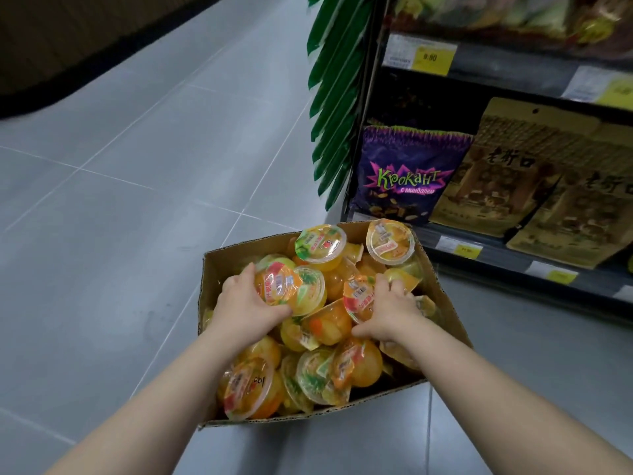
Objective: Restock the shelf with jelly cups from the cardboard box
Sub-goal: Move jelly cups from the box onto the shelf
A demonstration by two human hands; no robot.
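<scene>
An open cardboard box (448, 303) stands on the floor, heaped with several yellow and orange jelly cups. My left hand (245, 303) grips one jelly cup (291, 289) with a red and green lid near the middle of the pile. My right hand (394, 308) curls round another jelly cup (358, 296) just to the right of it. Two more cups (320, 245) (390, 240) lie on top at the far side of the box. The shelf (507, 258) rises right of the box, its lowest board just beyond the box's far right corner.
A purple snack bag (407, 176) and tan pouches (507, 169) stand on the lower shelf. Price tags line the shelf edges. Green hanging packets (337, 97) dangle at the shelf's end. Grey tiled floor (137, 200) spreads to the left.
</scene>
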